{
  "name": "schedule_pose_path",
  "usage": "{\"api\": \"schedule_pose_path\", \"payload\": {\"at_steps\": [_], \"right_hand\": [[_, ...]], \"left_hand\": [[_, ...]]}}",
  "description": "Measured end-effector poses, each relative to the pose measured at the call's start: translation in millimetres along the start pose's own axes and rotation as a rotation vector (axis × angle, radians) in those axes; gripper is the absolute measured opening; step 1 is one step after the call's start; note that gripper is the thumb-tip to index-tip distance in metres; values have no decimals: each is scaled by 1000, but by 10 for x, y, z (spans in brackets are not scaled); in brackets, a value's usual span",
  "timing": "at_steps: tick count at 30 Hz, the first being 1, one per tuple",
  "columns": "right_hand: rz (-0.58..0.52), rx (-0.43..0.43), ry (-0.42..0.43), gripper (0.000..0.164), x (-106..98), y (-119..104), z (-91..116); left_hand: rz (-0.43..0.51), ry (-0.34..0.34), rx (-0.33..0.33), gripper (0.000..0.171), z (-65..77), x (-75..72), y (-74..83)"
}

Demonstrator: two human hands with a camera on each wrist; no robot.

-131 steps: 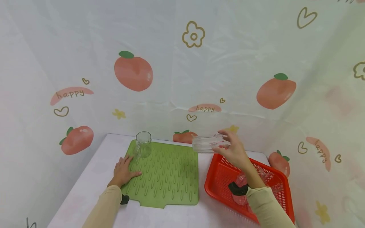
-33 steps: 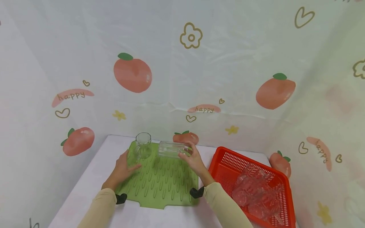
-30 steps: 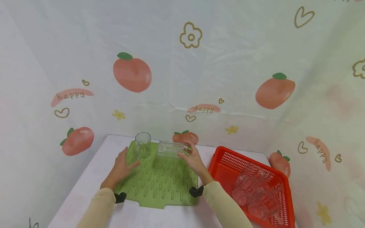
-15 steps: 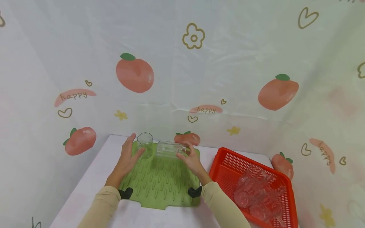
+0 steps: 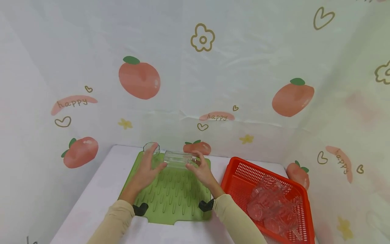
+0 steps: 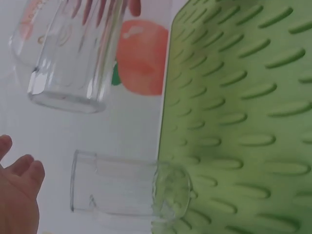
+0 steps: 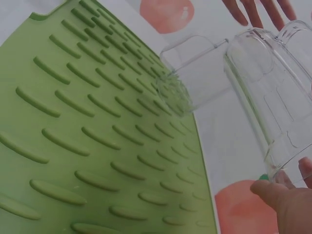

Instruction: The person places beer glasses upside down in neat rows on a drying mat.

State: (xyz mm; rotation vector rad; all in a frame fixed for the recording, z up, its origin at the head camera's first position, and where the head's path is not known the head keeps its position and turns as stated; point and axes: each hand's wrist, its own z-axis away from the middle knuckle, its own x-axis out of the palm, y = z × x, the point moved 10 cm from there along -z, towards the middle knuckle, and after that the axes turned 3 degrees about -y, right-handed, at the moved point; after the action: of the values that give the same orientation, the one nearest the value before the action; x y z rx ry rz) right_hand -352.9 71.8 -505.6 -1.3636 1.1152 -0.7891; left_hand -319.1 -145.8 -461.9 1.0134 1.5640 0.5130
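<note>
Right hand: we see the right hand (image 5: 203, 171) with thumb and fingers curled on one end of the held glass; the grip is narrow, only at this end, perhaps so that most of the body stays uncovered.
Held glass: the held glass (image 5: 176, 158) lies sideways in the air, over the back part of the mat, its free end toward the left hand. We cannot tell for certain which end is the mouth.
Left hand: the left hand (image 5: 145, 174) is spread wide, thumb apart from the fingers, and grips nothing that we can see. Its thumb is near the free end; whether it touches, we cannot tell. We judge that this position could guard that end.
Standing glass: the standing glass (image 6: 114, 185) is upright at the back left corner of the mat, partly behind the left hand. Upright, it cannot roll, and the corner leaves room beside it.
Green mat: the green mat (image 5: 170, 191) lies flat on the white table (image 5: 97, 193); its raised ridges probably keep glass from sliding.
Red basket: the red basket (image 5: 240, 184) stands to the right, near the mat. Its walls, we think, keep the heaped clear glassware (image 5: 269, 206) together; the pieces overlap too much for counting.
</note>
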Motion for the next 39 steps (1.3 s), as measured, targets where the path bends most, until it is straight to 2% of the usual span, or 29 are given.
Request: {"api": "schedule_pose_path", "payload": {"at_steps": [7,15,22,27,31,35,39], "right_hand": [[-18,-16,-14,61,34,-46,-18],[-57,-57,-44,59,84,-126,8],[-78,-67,-61,57,104,-165,14],[-73,-78,-52,55,103,-180,18],[-72,-49,-68,56,122,-147,40],[-78,-31,-93,57,139,-135,55],[-45,-39,-101,57,138,-136,55]], "left_hand": [[47,-55,-12,98,-60,156,39],[55,-109,-71,102,-159,277,26],[46,-86,-70,101,-205,322,10],[95,-56,-76,99,-215,312,3],[116,-39,-65,97,-206,309,11],[101,-28,-43,92,-211,308,32],[117,-32,-47,85,-222,311,35]]}}
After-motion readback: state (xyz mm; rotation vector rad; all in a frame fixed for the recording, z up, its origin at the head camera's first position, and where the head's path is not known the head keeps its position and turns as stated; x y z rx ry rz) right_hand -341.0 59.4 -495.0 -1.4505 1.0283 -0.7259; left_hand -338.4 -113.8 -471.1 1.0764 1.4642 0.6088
